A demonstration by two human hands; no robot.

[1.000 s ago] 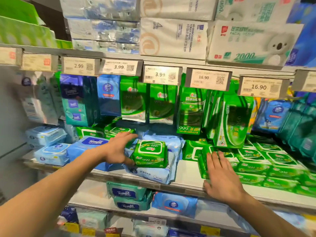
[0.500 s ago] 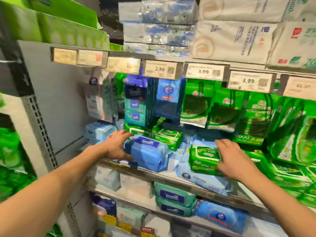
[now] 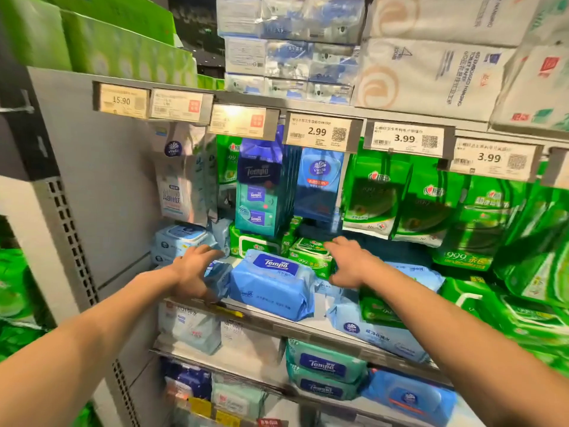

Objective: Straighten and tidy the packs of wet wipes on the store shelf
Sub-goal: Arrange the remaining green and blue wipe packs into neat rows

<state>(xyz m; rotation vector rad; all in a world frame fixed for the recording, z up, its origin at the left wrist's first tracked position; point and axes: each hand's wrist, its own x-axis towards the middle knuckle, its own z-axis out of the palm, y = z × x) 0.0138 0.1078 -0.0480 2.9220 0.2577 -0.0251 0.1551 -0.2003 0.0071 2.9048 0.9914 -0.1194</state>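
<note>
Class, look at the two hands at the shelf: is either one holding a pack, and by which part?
Neither plainly grips: left hand and right hand flank the blue Tempo pack, fingers spread.

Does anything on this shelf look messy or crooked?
Yes. The big blue Tempo wipes pack sits slanted, its corner poking past the grey shelf edge. Beside it, a green wipes pack lies tilted atop others instead of stacked flat.

Grey metal shelving (image 3: 308,329) spans the view, bounded at left by a grey side panel (image 3: 107,180) with a perforated upright (image 3: 69,238). Price labels (image 3: 317,132) line the upper shelf edge; glare falls on one label (image 3: 237,120).
</note>
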